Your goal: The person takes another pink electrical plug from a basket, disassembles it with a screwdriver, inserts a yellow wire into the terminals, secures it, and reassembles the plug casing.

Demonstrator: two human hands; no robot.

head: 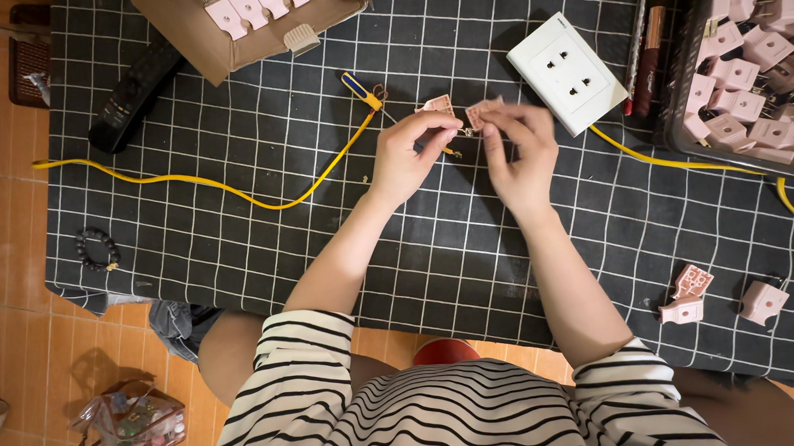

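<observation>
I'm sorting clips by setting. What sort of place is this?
Probably a home workbench for assembling plugs by hand: a black basket of pink plugs, a white socket on a yellow cable, and a tiled floor.

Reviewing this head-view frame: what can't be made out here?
- Small metal part between the left hand and right hand: too small, covered by fingers.
- Pink piece in the right hand: mostly hidden by fingertips.
- Basket of pink plugs: cut off by the right edge.
- Cardboard box: cut off at top.
</observation>
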